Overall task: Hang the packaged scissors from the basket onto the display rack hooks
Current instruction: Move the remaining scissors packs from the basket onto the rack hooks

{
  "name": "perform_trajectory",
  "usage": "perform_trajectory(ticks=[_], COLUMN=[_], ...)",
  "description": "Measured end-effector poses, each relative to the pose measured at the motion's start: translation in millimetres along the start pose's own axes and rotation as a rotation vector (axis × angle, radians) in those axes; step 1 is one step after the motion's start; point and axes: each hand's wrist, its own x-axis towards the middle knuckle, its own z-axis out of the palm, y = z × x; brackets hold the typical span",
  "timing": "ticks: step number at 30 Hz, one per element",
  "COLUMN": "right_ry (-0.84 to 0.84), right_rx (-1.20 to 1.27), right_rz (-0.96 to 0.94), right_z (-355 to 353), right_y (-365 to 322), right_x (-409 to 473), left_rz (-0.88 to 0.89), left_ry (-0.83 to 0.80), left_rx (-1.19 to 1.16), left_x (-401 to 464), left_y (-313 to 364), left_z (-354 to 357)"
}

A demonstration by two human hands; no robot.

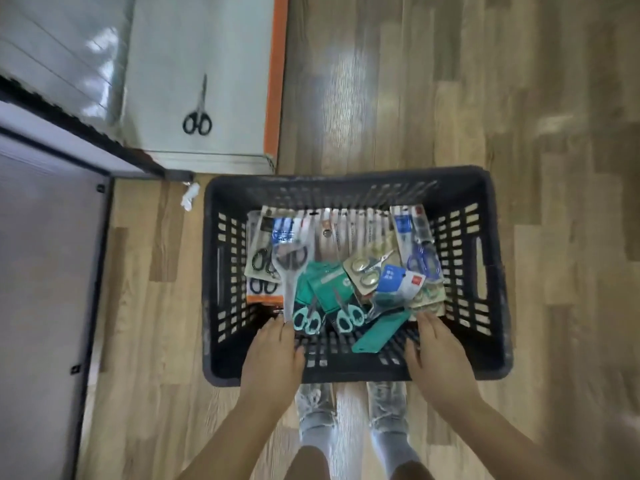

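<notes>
While the person stood over it, a dark plastic basket (356,188) sat on the wooden floor (450,98), its near wall just in front of two feet in grey shoes (317,410). Both hands reached down over that near wall. The left hand (273,355) lay with its fingers stretched forward and fairly straight, the fingertips at the lower edge of a clear packet near the basket's near-left corner; whether they touched the packet could not be told. The right hand (436,355) was likewise open, fingers extended toward the near-right part of the basket, its tips close to a pale packet there, gripping nothing.

Inside the basket lay a loose heap of packaged scissors (343,271). Two packs with mint-green handles (306,318) lay side by side near the middle of the near side, with a teal flat piece (377,332) tilted just to their right. Black-handled scissors on a card (263,261) lay along the left wall, and a blue-handled pair in its pack (422,261) leaned by the right wall. More packs stood in a row against the far wall.

Beyond the basket's far-left corner, a single unpackaged pair of black scissors (198,116) lay on a pale flat surface edged with an orange strip (275,81). A crumpled white scrap (189,197) lay on the floor beside the basket's far-left corner.
</notes>
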Motion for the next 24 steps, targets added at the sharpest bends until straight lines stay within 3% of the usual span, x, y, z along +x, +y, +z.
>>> perform_trajectory(ticks=[6, 12, 18, 24], right_ry=[0.010, 0.134, 0.182, 0.147], right_rx=[-0.027, 0.013, 0.182, 0.299], right_rz=[-0.019, 0.043, 0.221, 0.293], right_z=[39.7, 53.8, 62.0, 76.7], right_y=[8.6, 34.9, 66.7, 69.4], right_x=[68.0, 150.0, 222.5, 246.2], left_rz=[-0.052, -0.291, -0.502, -0.510], left_ry=[0.074, 0.219, 0.440, 0.581], left_rx=[-0.050, -0.246, -0.291, -0.395], left_x=[80.8, 157.3, 201.7, 207.2], left_y=[-18.2, -30.6, -31.0, -33.0], left_z=[49.5, 73.3, 87.6, 98.2])
